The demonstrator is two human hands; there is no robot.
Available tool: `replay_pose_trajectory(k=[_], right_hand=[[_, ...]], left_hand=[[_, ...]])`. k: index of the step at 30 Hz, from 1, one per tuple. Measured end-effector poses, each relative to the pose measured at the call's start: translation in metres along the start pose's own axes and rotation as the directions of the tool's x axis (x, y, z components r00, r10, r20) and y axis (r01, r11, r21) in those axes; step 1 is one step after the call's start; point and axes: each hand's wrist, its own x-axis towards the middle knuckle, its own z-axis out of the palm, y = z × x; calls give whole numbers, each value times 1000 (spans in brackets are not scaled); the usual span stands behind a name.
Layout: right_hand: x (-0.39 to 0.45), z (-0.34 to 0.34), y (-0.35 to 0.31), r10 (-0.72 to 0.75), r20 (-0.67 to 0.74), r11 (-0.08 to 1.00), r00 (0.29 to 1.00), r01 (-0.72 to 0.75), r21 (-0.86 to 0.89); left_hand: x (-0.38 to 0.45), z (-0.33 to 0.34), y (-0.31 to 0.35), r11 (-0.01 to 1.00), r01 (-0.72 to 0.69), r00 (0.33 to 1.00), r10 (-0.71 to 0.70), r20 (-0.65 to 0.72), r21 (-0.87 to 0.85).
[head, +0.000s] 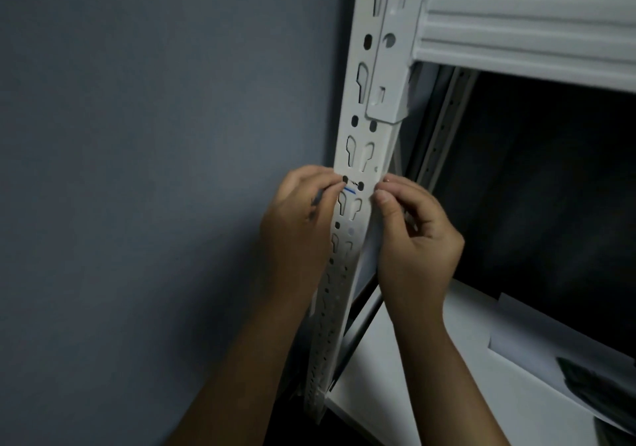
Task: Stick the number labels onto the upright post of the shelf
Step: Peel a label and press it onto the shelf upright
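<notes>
A: Label [351, 188], a narrow strip with a dark and a blue mark, lies across the front face of the white upright post [361, 129], between two round holes, just below a pair of keyhole slots.

B: Room around it?

A: Bare grey wall [137, 136] left of the post; dark open bay to its right, under the ribbed beam [516, 26], above the white shelf board [430, 377].

B: Hands?

A: Left hand [299, 225] pinches the strip's left end at the post's edge. Right hand [416, 235], fingers curled, pinches at the post's right edge; whether it grips the label, I cannot tell
</notes>
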Motion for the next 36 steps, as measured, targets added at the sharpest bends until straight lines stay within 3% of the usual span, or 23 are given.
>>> replay_pose_trajectory(k=[3,8,19,24,27,31,36], right_hand=[[-3,2,1,16,-17,998,1000,-15,57],[-8,7,10,-26,-7,999,1000,25,-22],[-7,5,17,-84,-9,993,996,84,-79],[-6,3,20,-105,8,991,994,105,-87],[-6,4,21,-125,0,987,992,124,-100],[-5,4,22,-137,-12,987,990,136,-87],[-4,4,25,-155,-20,985,988,153,-85]], left_hand=[[-4,1,-3,999,-2,999,3,32,-32],[-1,4,-3,997,32,999,-32,2,-65],[-2,3,-3,1000,14,997,-16,80,21],[-1,5,-8,1000,26,999,-26,-22,0],[0,6,-15,998,-50,999,49,-21,-26],[4,10,-17,988,15,998,-23,-51,-152],[2,15,-18,973,-51,995,30,-98,-223]])
